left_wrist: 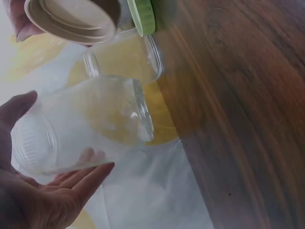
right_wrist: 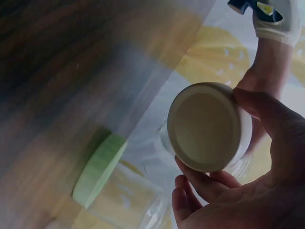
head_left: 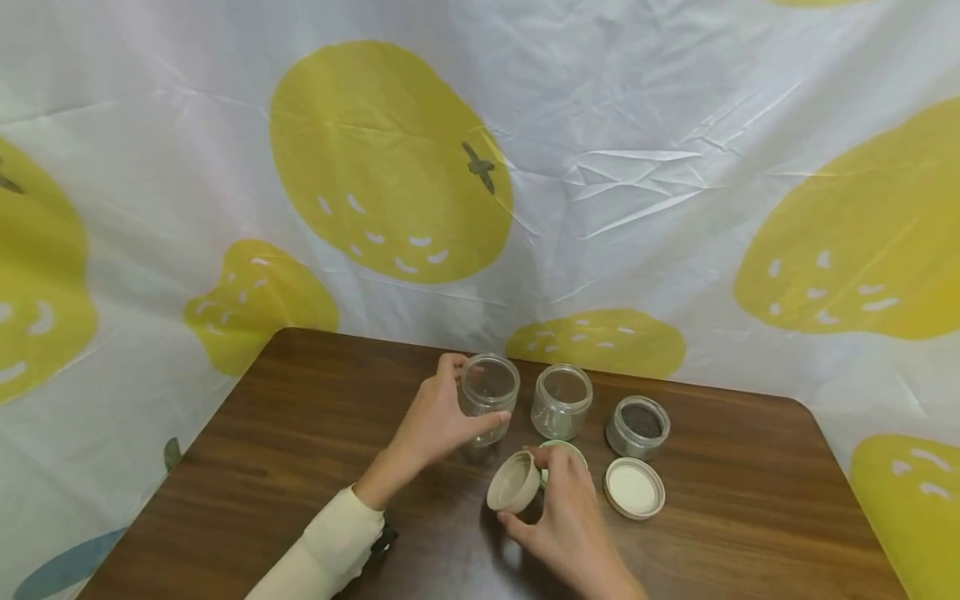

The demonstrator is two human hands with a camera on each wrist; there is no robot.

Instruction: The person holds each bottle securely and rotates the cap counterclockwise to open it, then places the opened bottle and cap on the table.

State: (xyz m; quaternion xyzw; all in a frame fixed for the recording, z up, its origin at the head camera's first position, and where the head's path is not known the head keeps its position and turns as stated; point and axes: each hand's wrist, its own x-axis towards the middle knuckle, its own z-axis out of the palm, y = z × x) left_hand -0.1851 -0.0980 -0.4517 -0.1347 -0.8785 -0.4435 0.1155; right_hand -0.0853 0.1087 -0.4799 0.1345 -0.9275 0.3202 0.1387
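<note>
My left hand [head_left: 438, 421] grips a clear, lidless jar [head_left: 489, 398] near the back of the table, thumb on the near side and fingers round the far side. In the left wrist view, nothing shows inside this jar [left_wrist: 100, 112]. My right hand [head_left: 573, 517] holds a beige screw lid [head_left: 513, 483] by its edge, tilted, just in front of the jar. The lid's flat outer face [right_wrist: 205, 129] fills the middle of the right wrist view. Partly hidden behind the right hand is a light green lid [right_wrist: 99, 171], lying by a second clear jar [head_left: 561, 408].
To the right stands a shorter clear jar [head_left: 637, 425] with dark contents. A beige lid with a white inside [head_left: 633, 488] lies in front of it. The brown wooden table [head_left: 750, 492] ends at a hanging cloth [head_left: 637, 242] printed with yellow fruit.
</note>
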